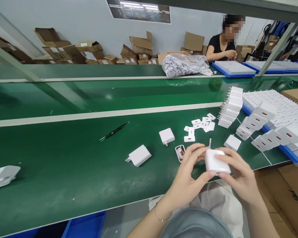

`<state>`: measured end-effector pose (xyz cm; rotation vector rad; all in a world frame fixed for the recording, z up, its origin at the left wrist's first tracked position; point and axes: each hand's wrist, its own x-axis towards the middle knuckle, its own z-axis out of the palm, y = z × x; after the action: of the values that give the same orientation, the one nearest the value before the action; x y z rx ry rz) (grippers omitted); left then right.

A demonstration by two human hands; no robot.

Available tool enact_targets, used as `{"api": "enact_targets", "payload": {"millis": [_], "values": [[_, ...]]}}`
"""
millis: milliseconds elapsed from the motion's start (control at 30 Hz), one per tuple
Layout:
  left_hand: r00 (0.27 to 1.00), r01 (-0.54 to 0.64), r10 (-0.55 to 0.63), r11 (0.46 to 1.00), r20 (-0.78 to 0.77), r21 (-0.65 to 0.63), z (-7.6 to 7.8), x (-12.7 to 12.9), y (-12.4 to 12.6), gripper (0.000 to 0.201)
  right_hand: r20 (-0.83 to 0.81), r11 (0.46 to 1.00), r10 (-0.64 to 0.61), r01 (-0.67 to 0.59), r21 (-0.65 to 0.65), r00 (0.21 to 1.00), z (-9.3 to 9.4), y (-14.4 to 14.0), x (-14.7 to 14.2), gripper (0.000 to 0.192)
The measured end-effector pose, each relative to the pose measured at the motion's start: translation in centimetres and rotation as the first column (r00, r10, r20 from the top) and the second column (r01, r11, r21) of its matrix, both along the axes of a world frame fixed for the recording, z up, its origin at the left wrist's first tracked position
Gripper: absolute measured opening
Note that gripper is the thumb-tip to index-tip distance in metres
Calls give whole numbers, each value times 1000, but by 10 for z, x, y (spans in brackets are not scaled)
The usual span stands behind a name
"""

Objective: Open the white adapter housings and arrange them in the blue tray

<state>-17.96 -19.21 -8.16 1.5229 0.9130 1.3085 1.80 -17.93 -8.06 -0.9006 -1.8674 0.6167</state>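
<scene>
A white charger block (217, 161) sits between both hands, held just above the near edge of the green bench (64, 172). The left hand (188, 172) has its grip clamped on the block's left side, thumb below and fingers curled over the top corner. The right hand (238, 175) has its grip closed on the right side, thumb pressing the top face and fingers wrapped behind. A thin metal prong or tool tip (210, 141) stands up just behind the block; whether it belongs to the block or is a separate piece is hard to tell from here.

Just left of the hands lies a small open part with a red inside (180, 152). Farther left are two more white chargers lying flat, one (166, 136) near the open part and one (139, 155) with its prongs pointing left. A black pen-like tool (114, 131) lies well apart on the bench. Behind the hands, small white labels (201, 125) are scattered, and a single charger (232, 142) rests just beside the right hand. To the right, a blue tray (291, 155) carries rows of white chargers, with a stack (232, 105) standing at its left end. Across the belt, another person (222, 43) works beside a clear bag of parts (183, 64).
</scene>
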Motion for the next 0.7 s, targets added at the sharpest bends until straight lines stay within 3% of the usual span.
{"api": "enact_targets", "payload": {"millis": [67, 133, 167, 200, 267, 333, 400, 433, 467, 533, 567, 633, 700], "values": [[980, -87, 98, 994, -174, 70, 1, -14, 3, 50, -34, 963, -257, 258, 75, 966, -12, 13, 21, 35], [922, -206, 231, 972, -310, 111, 2, -33, 7, 48, -34, 841, -522, 522, 144, 852, -25, 30, 41, 28], [887, -243, 264, 964, -379, 103, 2, -42, 10, 46, 7, 785, -606, 596, 167, 796, -31, 38, 51, 26], [852, -256, 263, 964, -452, 78, 0, -51, 12, 46, 77, 757, -647, 627, 185, 758, -37, 45, 59, 28], [796, -230, 198, 973, -572, 17, -6, -62, 15, 56, 225, 756, -654, 611, 237, 722, -44, 55, 70, 34], [766, -197, 147, 980, -626, -11, -14, -65, 18, 69, 295, 738, -669, 563, 373, 682, -44, 58, 70, 34], [752, -219, 171, 976, -637, 3, -21, -61, 19, 62, 268, 669, -712, 511, 540, 649, -37, 57, 56, 30], [749, -244, 204, 969, -630, 25, -23, -58, 19, 55, 258, 660, -702, 468, 588, 664, -32, 56, 44, 29], [749, -270, 245, 961, -615, 53, -23, -55, 19, 49, 279, 692, -652, 402, 600, 705, -27, 56, 30, 28], [764, -302, 314, 946, -564, 117, -19, -49, 16, 45, 422, 826, -449, 185, 532, 787, -19, 60, -2, 26], [777, -306, 338, 940, -532, 150, -15, -47, 13, 46, 524, 883, -333, 65, 465, 784, -17, 64, -18, 27], [802, -304, 371, 928, -469, 215, -7, -43, 6, 48, 689, 938, -177, -92, 334, 703, -16, 76, -47, 30], [821, -301, 393, 914, -414, 270, 1, -40, -3, 51, 767, 952, -120, -145, 269, 631, -20, 88, -66, 32]]}}
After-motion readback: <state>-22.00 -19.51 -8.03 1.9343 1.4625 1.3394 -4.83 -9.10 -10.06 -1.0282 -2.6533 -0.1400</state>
